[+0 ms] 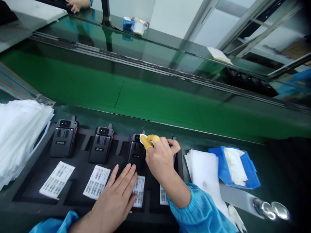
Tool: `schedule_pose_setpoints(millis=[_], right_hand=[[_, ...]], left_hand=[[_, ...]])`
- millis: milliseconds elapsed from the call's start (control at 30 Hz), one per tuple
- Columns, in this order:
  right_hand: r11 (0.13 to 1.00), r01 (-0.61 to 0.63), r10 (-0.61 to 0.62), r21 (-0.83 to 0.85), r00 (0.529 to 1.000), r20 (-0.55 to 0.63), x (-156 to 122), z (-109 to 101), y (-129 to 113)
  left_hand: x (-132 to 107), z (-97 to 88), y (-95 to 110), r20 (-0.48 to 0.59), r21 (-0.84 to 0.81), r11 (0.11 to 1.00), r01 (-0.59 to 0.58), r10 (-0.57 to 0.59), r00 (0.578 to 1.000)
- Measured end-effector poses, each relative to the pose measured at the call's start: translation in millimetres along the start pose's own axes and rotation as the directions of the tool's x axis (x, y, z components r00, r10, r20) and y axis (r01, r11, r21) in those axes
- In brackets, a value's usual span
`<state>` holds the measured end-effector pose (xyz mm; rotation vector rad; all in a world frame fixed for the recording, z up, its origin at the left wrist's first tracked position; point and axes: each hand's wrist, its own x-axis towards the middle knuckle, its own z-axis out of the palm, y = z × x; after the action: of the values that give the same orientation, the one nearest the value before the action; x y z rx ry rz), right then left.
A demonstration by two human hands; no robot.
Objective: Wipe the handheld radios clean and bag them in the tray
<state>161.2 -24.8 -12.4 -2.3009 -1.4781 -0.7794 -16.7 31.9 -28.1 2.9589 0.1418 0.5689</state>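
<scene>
My right hand [160, 155], with yellow finger cots on its thumb and finger, pinches a small white wipe [143, 139] against the upper back of a black handheld radio [135, 155]. My left hand [116, 197] lies flat with fingers stretched out, its fingertips at the radio's lower end and over part of a barcode label sheet [139, 191]. Two more such radios [63, 139] [100, 145] lie back side up in the black foam tray [77, 191], with label sheets [57, 179] [97, 181] below them. Behind my right hand a fourth slot is mostly hidden.
White sheets [21, 136] are stacked at the left. To the right lie white bags [204, 168], a blue packet with white wipes [235, 165] and a round metal container [264, 208]. A green conveyor belt [145, 94] runs behind the tray. Another person's hand [76, 5] shows at the top left.
</scene>
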Motion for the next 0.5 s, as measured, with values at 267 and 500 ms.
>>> schedule_pose_setpoints(millis=[267, 500], right_hand=[[1.000, -0.020, 0.020, -0.017, 0.999, 0.047, -6.1, 1.2, 11.8], [0.999, 0.045, -0.045, 0.005, 0.998, 0.035, 5.0, 1.4, 2.8]], left_hand=[[-2.5, -2.3, -3.9, 0.078, 0.041, 0.997, -0.058, 0.054, 0.995], [-2.5, -3.9, -3.6, 0.076, 0.057, 0.996, -0.064, 0.059, 0.995]])
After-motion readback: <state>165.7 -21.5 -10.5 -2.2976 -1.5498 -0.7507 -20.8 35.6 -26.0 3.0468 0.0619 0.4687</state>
